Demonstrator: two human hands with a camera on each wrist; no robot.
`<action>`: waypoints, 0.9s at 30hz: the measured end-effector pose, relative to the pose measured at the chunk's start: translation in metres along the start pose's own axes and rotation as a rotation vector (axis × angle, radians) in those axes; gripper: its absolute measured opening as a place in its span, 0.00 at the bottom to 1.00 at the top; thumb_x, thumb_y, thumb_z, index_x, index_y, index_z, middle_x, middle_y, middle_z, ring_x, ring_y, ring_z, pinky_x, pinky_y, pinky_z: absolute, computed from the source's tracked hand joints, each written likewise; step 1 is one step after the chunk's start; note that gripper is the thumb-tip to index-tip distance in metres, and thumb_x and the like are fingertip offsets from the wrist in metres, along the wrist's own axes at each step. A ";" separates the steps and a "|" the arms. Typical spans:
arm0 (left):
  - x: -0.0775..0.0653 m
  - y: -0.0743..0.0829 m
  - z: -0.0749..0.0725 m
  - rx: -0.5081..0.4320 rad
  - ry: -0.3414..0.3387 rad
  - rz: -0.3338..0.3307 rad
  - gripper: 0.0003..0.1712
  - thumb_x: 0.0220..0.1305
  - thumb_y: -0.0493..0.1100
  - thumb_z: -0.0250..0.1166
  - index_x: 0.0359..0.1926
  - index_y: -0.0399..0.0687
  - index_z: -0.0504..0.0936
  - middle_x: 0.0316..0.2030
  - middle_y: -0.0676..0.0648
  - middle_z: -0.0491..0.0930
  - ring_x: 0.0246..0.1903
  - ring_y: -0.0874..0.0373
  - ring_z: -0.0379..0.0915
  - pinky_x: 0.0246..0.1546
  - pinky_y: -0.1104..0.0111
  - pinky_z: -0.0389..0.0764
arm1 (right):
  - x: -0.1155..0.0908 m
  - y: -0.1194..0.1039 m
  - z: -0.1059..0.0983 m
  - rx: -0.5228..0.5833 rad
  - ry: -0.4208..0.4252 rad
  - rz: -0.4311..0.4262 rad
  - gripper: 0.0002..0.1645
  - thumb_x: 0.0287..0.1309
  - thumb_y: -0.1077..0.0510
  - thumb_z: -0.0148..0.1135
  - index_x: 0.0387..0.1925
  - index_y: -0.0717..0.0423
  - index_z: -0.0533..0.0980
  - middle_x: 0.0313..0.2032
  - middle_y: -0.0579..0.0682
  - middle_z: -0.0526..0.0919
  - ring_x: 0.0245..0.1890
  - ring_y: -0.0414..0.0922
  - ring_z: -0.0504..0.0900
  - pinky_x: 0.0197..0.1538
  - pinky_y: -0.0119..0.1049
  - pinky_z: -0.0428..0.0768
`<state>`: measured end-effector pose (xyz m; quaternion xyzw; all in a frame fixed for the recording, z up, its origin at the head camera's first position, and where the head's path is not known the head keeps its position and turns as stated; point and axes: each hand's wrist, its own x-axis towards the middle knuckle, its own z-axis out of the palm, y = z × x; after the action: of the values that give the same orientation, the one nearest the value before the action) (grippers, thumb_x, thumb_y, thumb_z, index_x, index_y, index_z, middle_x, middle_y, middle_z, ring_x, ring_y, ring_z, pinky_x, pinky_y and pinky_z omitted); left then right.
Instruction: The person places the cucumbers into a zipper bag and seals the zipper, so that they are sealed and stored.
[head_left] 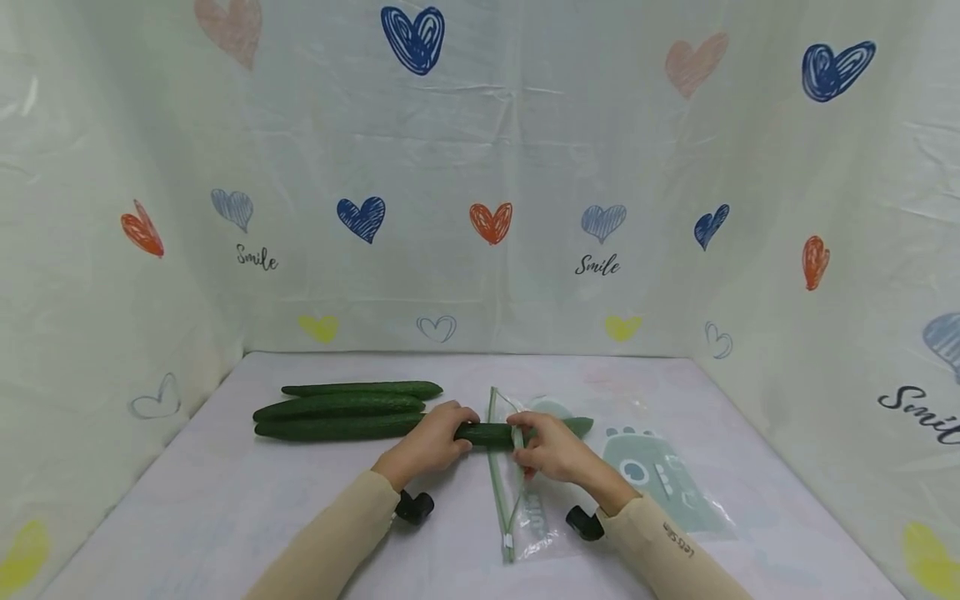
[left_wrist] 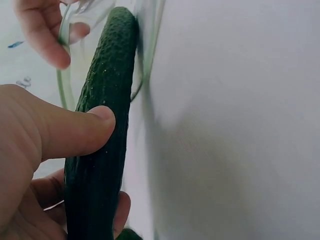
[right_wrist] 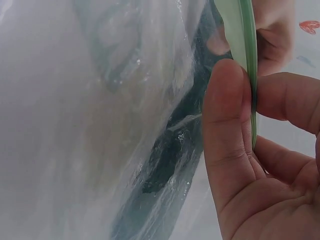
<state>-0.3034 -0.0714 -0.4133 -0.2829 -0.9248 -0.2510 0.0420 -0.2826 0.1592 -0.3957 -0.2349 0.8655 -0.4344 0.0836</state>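
Note:
My left hand (head_left: 431,443) grips a dark green cucumber (head_left: 483,434), thumb over its top and fingers beneath, as the left wrist view shows. The cucumber's front part lies inside a clear zip bag (head_left: 547,546) with a pale green cartoon print. At the bag's mouth, my right hand (head_left: 557,450) pinches the upper green edge (right_wrist: 248,45) between thumb and fingers, holding it raised from the lower one. Through the plastic in the right wrist view, the cucumber's dark body (right_wrist: 165,160) shows blurred.
Left of the bag, several more cucumbers (head_left: 337,406) lie side by side, partly behind my left hand. A pale cloth covers the table (head_left: 225,517). White curtains (head_left: 525,150) printed with hearts stand at the back and both sides.

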 end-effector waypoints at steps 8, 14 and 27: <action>0.019 0.007 0.011 -0.036 -0.004 -0.038 0.19 0.57 0.38 0.70 0.50 0.45 0.81 0.43 0.48 0.77 0.46 0.53 0.73 0.50 0.58 0.73 | -0.001 0.001 -0.002 -0.029 -0.005 0.004 0.30 0.55 0.67 0.62 0.61 0.64 0.68 0.35 0.54 0.77 0.19 0.45 0.81 0.28 0.37 0.79; 0.021 0.008 0.015 -0.088 -0.002 -0.041 0.18 0.54 0.37 0.71 0.48 0.44 0.82 0.42 0.46 0.78 0.45 0.51 0.74 0.49 0.57 0.73 | -0.001 0.000 -0.003 -0.032 0.000 0.008 0.31 0.55 0.67 0.62 0.61 0.65 0.68 0.37 0.55 0.77 0.19 0.45 0.81 0.28 0.39 0.79; 0.008 -0.005 0.012 -0.060 -0.058 -0.056 0.20 0.54 0.38 0.71 0.50 0.44 0.80 0.40 0.47 0.76 0.42 0.53 0.72 0.45 0.58 0.74 | -0.001 0.001 -0.001 -0.010 0.001 -0.010 0.31 0.54 0.68 0.62 0.61 0.67 0.68 0.44 0.60 0.75 0.18 0.45 0.81 0.28 0.39 0.80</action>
<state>-0.3121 -0.0649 -0.4242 -0.2652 -0.9252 -0.2713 -0.0003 -0.2829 0.1607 -0.3963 -0.2394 0.8665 -0.4306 0.0798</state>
